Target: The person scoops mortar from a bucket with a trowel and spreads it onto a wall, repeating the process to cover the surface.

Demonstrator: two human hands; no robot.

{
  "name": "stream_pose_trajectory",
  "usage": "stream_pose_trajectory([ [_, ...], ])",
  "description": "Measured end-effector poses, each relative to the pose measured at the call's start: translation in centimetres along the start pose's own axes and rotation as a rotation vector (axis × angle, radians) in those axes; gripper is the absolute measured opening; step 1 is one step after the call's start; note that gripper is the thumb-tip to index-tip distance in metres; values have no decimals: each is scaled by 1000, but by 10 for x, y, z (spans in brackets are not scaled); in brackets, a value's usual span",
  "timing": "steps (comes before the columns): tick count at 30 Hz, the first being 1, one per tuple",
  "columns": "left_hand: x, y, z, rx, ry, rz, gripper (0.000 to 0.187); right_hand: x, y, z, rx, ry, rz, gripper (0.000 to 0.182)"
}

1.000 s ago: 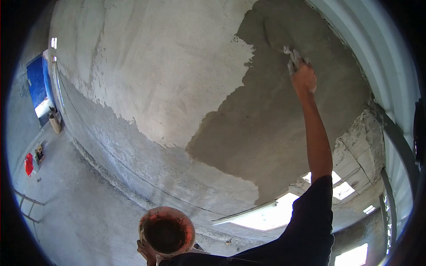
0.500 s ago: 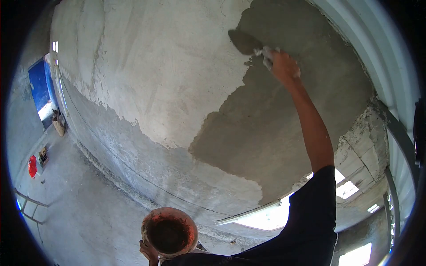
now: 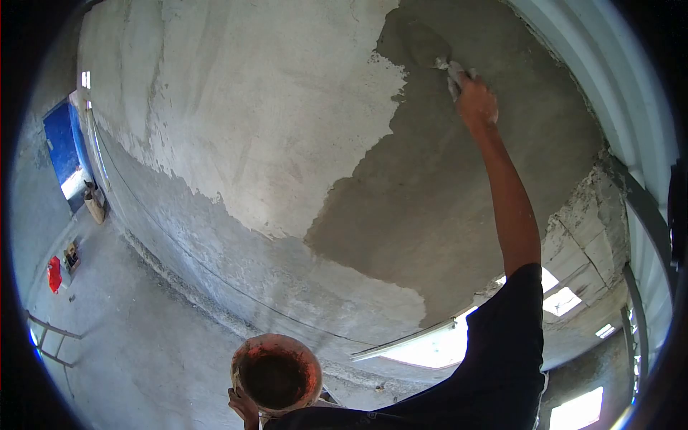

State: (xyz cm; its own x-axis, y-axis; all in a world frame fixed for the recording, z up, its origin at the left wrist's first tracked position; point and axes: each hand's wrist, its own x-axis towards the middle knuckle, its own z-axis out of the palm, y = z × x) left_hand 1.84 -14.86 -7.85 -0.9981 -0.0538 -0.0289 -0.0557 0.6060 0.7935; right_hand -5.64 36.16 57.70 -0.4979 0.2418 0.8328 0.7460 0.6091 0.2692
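My right hand (image 3: 478, 102) is raised high, with its fingers wrapped around the handle of a trowel (image 3: 428, 44). The blade lies against the dark, wet plaster (image 3: 430, 208) near the top of the wall, its grey blending into the coat. Paler, dry wall (image 3: 265, 115) meets this patch along a ragged border left of the blade. Low in the view, my left hand (image 3: 244, 407) grips the side of a round bucket (image 3: 309, 369) with reddish, smeared inner walls. Dark material sits at the bottom of the bucket.
A window opening (image 3: 437, 347) lies below the plaster. Pale corrugated sheeting (image 3: 609, 64) and a grey beam (image 3: 648, 222) run along the right. Far down on the floor (image 3: 143, 322) are a red item (image 3: 54, 274), a sack-like container (image 3: 94, 208) and a ladder-like frame (image 3: 54, 340).
My right hand has moved the trowel right and slightly up, from the ragged border onto the wet plaster. My left hand and the bucket have stayed nearly in place.
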Motion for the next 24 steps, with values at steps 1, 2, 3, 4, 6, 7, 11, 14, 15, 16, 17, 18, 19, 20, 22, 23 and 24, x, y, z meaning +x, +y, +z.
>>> stream_pose_trajectory([
  [1, 0, -2, -2, 56, -135, -31, 25, -3, -3, 2, -41, -78, -30, 25],
  [2, 0, -3, -2, 56, -137, -33, 25, -9, -8, 4, -42, -80, -32, 25],
  [3, -1, -3, 0, -13, -112, -73, 27, -21, -16, 2, -56, -154, -70, 24],
  [4, 0, -3, -2, -80, -85, -111, 30, -33, -20, 2, -68, -231, -107, 24],
  [6, -1, 6, -5, -75, -34, -95, 30, -56, -23, 13, -67, -271, -169, 24],
  [7, -2, 10, -5, -71, 18, -76, 30, -66, -23, 16, -65, -310, -228, 23],
  [11, -5, 13, -4, -50, 128, 29, 30, -82, -21, 15, 83, -296, -152, 24],
  [14, -3, 22, -12, -139, 44, -103, 29, -72, -1, 27, -25, -226, -59, 26],
  [15, -4, 22, -12, -143, 66, -95, 29, -68, 5, 33, -68, -166, -74, 27],
  [16, -4, 23, -11, -148, 85, -86, 29, -65, 10, 40, -113, -107, -87, 27],
  [17, -4, 26, -13, -145, 78, -80, 29, -63, 14, 54, -119, -112, -81, 27],
  [18, -3, 29, -15, -152, 55, -114, 30, -62, 18, 73, -96, -81, -61, 27],
  [19, -2, 31, -15, -158, 31, -146, 30, -65, 19, 75, -76, -49, -39, 27],
  [20, -1, 24, -9, -155, 20, -135, 30, -70, 24, 76, -86, -54, -29, 27],
  [22, -1, 10, -3, 38, 134, 162, 30, -87, 17, 62, -193, -79, -187, 27],
  [23, -4, 1, -1, 45, 126, 157, 30, -98, 23, 65, -194, -91, -190, 27],
  [24, -2, 10, -6, -72, 68, 18, 30, -111, 33, 71, -203, -23, -205, 28],
])
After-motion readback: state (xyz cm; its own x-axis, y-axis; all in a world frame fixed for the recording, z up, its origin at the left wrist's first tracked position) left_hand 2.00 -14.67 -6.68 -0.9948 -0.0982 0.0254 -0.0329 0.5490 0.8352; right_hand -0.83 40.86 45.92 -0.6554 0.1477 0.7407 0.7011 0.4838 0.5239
